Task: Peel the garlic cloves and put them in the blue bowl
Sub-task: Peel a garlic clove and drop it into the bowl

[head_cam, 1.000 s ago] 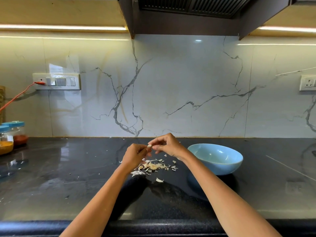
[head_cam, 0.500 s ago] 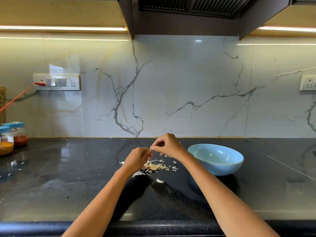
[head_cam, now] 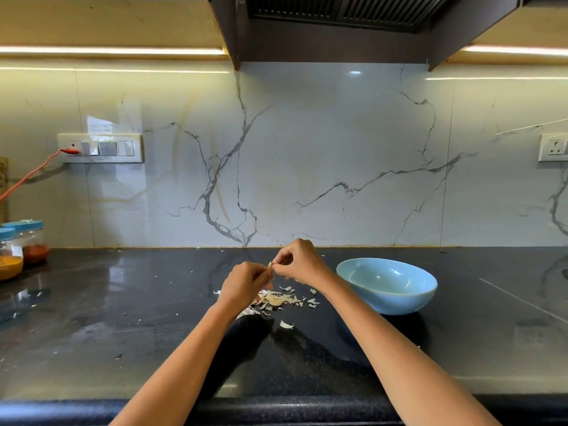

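Observation:
Both hands meet above the black counter, just left of the blue bowl [head_cam: 387, 285]. My left hand [head_cam: 244, 282] grips a small pale garlic clove [head_cam: 270, 266] between thumb and fingers. The fingertips of my right hand [head_cam: 299, 261] pinch the clove's skin at its top end. Most of the clove is hidden inside the two hands. A pile of papery garlic skins [head_cam: 276, 299] lies on the counter directly under the hands. The inside of the bowl that I can see holds nothing.
Two blue-lidded spice jars [head_cam: 18, 249] stand at the far left by the marble wall. An orange cable [head_cam: 33, 173] runs from the switch panel [head_cam: 100, 148]. Loose skin flakes [head_cam: 286, 325] dot the counter [head_cam: 123, 318]. The counter's front edge is close to me.
My hands stay at the same spot above the skins. The right hand's fingertips have shifted slightly on the clove, tugging at its skin, and the left hand has turned a little.

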